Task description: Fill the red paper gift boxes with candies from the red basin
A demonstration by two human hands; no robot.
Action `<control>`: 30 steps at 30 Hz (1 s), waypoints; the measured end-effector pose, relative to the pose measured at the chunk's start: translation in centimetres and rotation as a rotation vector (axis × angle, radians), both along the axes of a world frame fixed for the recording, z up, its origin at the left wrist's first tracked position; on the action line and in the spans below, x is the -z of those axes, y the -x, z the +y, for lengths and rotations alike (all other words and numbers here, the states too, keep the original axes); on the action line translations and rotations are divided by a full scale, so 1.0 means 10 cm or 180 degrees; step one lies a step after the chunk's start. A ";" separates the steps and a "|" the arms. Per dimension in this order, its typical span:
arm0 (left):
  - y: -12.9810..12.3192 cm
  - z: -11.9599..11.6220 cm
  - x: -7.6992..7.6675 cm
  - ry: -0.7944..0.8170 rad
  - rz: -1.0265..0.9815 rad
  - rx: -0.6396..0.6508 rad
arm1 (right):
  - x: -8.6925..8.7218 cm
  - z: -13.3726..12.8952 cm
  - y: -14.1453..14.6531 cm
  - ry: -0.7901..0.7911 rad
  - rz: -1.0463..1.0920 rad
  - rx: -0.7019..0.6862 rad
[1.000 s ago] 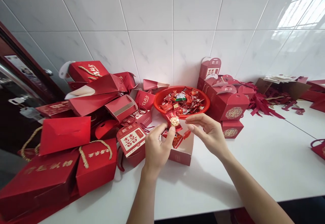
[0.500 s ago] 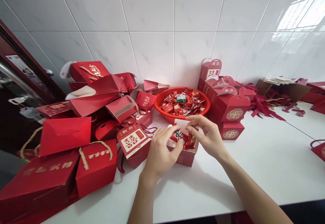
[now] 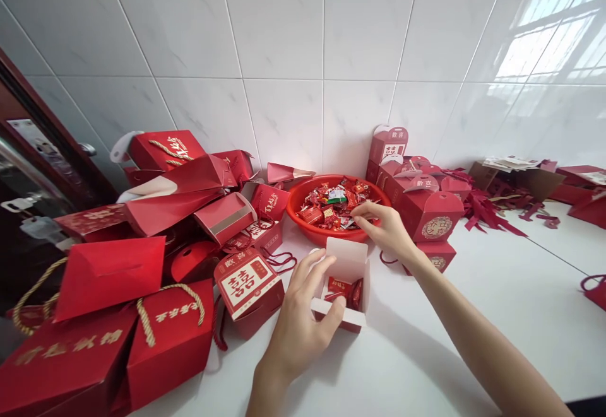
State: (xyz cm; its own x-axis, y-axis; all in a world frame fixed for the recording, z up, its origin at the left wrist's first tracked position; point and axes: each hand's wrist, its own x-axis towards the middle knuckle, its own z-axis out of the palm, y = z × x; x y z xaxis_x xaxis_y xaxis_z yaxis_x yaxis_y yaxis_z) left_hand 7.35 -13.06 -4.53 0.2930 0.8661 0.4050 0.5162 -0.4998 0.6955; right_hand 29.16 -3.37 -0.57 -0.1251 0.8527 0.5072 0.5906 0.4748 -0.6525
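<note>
A small red paper box (image 3: 347, 248) with white inner walls stands on the table, its lid flap raised at the back. Several red-wrapped candies (image 3: 341, 287) lie inside it. My left hand (image 3: 305, 316) curves round the box's left side, fingers apart, thumb over the front wall; whether it touches is unclear. Behind the box, a red plastic basin (image 3: 303, 231) is heaped with wrapped candies (image 3: 326, 199). My right hand (image 3: 386, 228) reaches over the basin's front right rim. Its thumb and forefinger are extended with a small gap, and no candy is seen between them.
Red gift boxes (image 3: 170, 322), some with gold rope handles, pile up on the left. A double-happiness box (image 3: 249, 281) is beside my left hand. Stacked red boxes (image 3: 433, 215) stand right of the basin, with dark red ribbons (image 3: 483, 205) beyond. A tiled wall (image 3: 284, 114) closes the back.
My right hand has moved from the box up and back to the basin. My left hand no longer hides the box's inside, and the black-and-white lettered packet between the hands is out of sight.
</note>
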 end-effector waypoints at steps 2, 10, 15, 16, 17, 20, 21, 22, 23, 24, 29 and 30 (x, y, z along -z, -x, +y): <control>0.01 0.00 0.02 -0.0035 0.0005 0.0065 | -0.07 0.27 0.04 0.0571 -0.0984 0.0013; 0.07 -0.05 0.08 0.0215 0.0153 0.0217 | 0.05 0.92 0.16 0.1777 -0.2029 -0.0067; 0.05 -0.07 0.09 0.0248 0.0144 0.0277 | 0.13 1.02 0.12 0.1910 -0.2259 0.0033; 0.05 -0.07 0.09 0.0252 0.0143 0.0284 | 0.14 1.03 0.11 0.1918 -0.2293 0.0035; 0.05 -0.06 0.09 0.0260 0.0142 0.0292 | 0.14 1.04 0.11 0.1926 -0.2323 0.0027; 0.06 -0.06 0.10 0.0288 0.0143 0.0326 | 0.16 1.04 0.10 0.1952 -0.2374 -0.0024; 0.06 -0.06 0.10 0.0294 0.0143 0.0339 | 0.16 1.04 0.09 0.1951 -0.2377 -0.0043; 0.06 -0.06 0.10 0.0303 0.0147 0.0356 | 0.17 1.04 0.09 0.1940 -0.2373 -0.0061; 0.06 -0.06 0.09 0.0318 0.0151 0.0374 | 0.18 1.05 0.09 0.1915 -0.2362 -0.0081; 0.06 -0.06 0.09 0.0341 0.0153 0.0391 | 0.18 1.05 0.09 0.1881 -0.2346 -0.0099; 0.04 -0.06 0.06 0.0480 0.0175 0.0468 | 0.21 1.07 0.09 0.1717 -0.2230 -0.0166; 0.04 -0.05 0.06 0.0496 0.0176 0.0479 | 0.21 1.07 0.09 0.1687 -0.2197 -0.0170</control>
State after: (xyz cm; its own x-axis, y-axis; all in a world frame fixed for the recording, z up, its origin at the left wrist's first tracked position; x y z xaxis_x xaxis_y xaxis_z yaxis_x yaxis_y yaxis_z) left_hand 6.99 -13.60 -5.17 0.4416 0.8618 0.2495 0.4834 -0.4628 0.7430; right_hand 28.26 7.36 -2.65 -0.3048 0.9391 -0.1587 0.9211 0.2484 -0.2997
